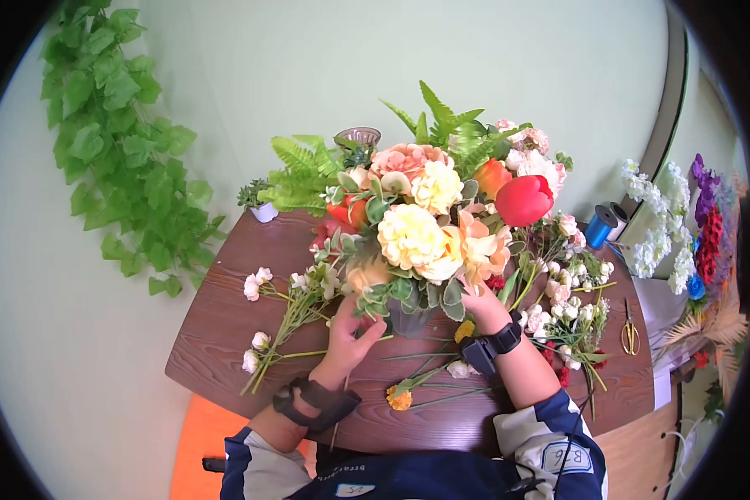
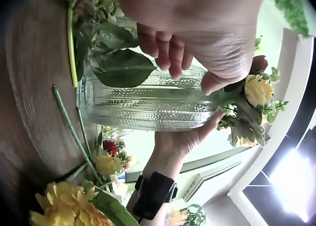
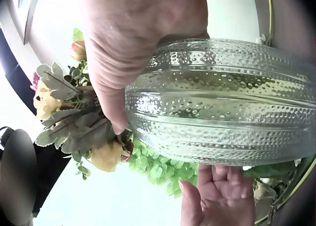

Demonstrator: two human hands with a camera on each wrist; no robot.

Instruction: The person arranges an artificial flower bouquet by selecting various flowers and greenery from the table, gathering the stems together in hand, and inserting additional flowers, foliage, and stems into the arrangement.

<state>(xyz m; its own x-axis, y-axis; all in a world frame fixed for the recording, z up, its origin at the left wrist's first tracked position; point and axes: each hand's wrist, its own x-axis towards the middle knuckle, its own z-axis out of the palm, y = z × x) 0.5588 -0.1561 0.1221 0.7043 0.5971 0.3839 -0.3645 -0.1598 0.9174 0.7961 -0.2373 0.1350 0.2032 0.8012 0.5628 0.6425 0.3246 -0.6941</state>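
A ribbed, dimpled glass vase (image 1: 410, 320) (image 2: 148, 102) (image 3: 217, 107) stands on the table, holding a full bouquet of cream, peach and red flowers (image 1: 417, 237) with fern leaves. My right hand (image 1: 485, 310) (image 2: 180, 143) (image 3: 133, 43) curves round the upper part of the vase, its thumb along the neck. On the other side my left hand (image 1: 347, 340) (image 2: 197, 33) (image 3: 219, 201) is held beside the glass, fingers loosely bent and holding nothing; whether it touches the vase I cannot tell. Leaves hide the vase's top in the head view.
White rose stems (image 1: 287, 329) lie at the left of the brown table (image 1: 217, 333). More white roses (image 1: 571, 312), gold scissors (image 1: 630, 333) and a blue ribbon spool (image 1: 600, 227) are at the right. Yellow flowers (image 1: 399, 397) and cut stems lie in front. A potted succulent (image 1: 263, 210) stands back left.
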